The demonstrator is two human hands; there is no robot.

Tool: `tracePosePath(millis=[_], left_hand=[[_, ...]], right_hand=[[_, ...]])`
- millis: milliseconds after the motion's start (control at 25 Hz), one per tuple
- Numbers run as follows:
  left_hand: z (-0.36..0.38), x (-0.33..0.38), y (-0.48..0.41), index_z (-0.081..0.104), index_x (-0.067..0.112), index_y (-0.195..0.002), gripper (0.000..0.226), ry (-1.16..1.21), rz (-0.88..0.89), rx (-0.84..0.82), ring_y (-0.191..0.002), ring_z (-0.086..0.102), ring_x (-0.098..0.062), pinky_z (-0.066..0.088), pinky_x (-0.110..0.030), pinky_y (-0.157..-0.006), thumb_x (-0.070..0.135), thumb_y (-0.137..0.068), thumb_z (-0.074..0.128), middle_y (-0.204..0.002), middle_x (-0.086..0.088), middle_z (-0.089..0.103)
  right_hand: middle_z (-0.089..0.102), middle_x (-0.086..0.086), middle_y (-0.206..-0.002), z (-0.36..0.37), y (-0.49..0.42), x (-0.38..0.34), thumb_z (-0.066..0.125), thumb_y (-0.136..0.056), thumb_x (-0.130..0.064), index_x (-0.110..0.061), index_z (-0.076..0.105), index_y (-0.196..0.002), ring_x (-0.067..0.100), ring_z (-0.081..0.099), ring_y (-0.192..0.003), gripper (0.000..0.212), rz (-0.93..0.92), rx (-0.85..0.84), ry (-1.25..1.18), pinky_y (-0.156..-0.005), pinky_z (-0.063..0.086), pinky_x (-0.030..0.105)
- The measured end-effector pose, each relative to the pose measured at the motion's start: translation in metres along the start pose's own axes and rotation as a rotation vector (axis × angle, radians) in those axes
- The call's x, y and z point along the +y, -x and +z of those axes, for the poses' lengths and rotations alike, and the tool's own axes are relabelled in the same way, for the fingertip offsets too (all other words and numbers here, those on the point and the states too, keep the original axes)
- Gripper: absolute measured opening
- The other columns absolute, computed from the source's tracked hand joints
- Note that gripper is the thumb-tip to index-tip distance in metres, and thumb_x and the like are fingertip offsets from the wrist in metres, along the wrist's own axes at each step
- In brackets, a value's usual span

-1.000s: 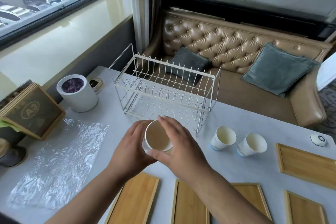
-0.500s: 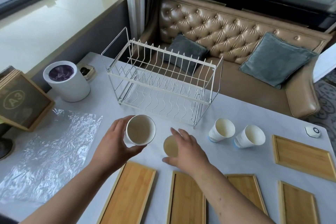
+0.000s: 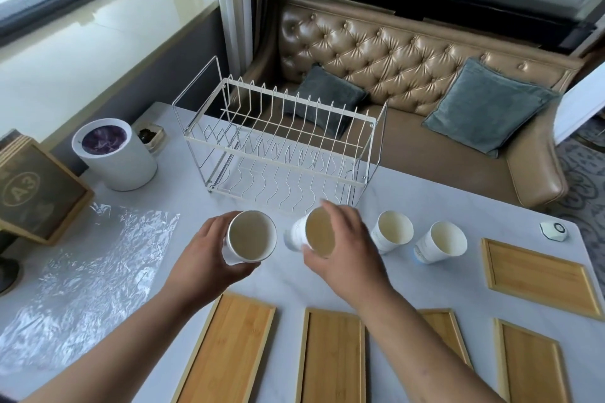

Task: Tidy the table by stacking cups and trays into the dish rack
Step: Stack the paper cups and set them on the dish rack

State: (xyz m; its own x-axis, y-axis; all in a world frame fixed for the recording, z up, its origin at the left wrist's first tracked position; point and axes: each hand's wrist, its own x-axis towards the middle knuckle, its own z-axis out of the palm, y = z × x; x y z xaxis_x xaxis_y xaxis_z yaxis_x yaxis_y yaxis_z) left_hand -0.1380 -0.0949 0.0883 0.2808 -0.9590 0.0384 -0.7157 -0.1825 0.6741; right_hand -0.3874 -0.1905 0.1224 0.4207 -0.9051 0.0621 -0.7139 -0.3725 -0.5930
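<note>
My left hand holds a white paper cup tilted toward me above the table. My right hand grips a second paper cup, also tilted, just to the right of the first. Two more paper cups lie tilted on the table to the right. The white wire dish rack stands empty behind my hands. Several bamboo trays lie flat along the near edge, among them one at front left, one in the middle and one at the right.
A white cylindrical container and a wooden sign marked A3 stand at the left. Crinkled clear plastic film covers the left table area. A small white device sits at the far right. A tufted sofa is behind the table.
The cup held in both hands moved left in my left hand. My right hand let go of it, reached down and picked up a second cup from the table.
</note>
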Motion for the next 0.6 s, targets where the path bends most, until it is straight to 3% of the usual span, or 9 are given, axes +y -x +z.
tracePosePath(millis=[160, 280, 400, 600], left_hand=[[0.014, 0.02, -0.001, 0.043, 0.05, -0.136, 0.085, 0.024, 0.021, -0.016, -0.115, 0.051, 0.002, 0.042, -0.021, -0.089, 0.049, -0.065, 0.09, -0.124, 0.033, 0.048], [0.023, 0.049, -0.002, 0.04, 0.053, -0.134, 0.084, 0.032, 0.071, -0.021, -0.112, 0.048, 0.014, 0.04, -0.014, -0.086, 0.051, -0.065, 0.087, -0.121, 0.048, 0.044], [0.029, 0.086, 0.0, 0.041, 0.059, -0.132, 0.079, 0.044, 0.159, -0.019, -0.116, 0.042, 0.024, 0.039, -0.006, -0.083, 0.054, -0.066, 0.085, -0.125, 0.056, 0.041], [0.043, 0.139, 0.009, 0.032, 0.072, -0.131, 0.087, 0.054, 0.28, -0.028, -0.12, 0.04, 0.023, 0.038, -0.006, -0.082, 0.05, -0.065, 0.083, -0.129, 0.055, 0.04]], right_hand=[[0.043, -0.014, -0.138, -0.06, 0.02, -0.02, 0.069, -0.079, -0.049, -0.033, 0.039, -0.15, 0.003, 0.047, -0.129, 0.079, -0.126, 0.218, -0.111, -0.1, 0.034, 0.006], [0.042, -0.016, -0.139, -0.087, 0.038, -0.027, 0.071, -0.078, -0.049, -0.035, 0.038, -0.151, -0.001, 0.046, -0.128, 0.081, -0.175, 0.217, -0.139, -0.099, 0.03, -0.001], [0.04, -0.018, -0.14, -0.1, 0.055, -0.022, 0.071, -0.079, -0.049, -0.038, 0.036, -0.152, -0.002, 0.045, -0.128, 0.082, -0.202, 0.168, -0.117, -0.099, 0.036, 0.004], [0.036, -0.021, -0.143, -0.113, 0.075, -0.006, 0.069, -0.081, -0.054, -0.043, 0.03, -0.153, 0.001, 0.045, -0.128, 0.083, -0.18, 0.113, -0.095, -0.098, 0.051, 0.025]])
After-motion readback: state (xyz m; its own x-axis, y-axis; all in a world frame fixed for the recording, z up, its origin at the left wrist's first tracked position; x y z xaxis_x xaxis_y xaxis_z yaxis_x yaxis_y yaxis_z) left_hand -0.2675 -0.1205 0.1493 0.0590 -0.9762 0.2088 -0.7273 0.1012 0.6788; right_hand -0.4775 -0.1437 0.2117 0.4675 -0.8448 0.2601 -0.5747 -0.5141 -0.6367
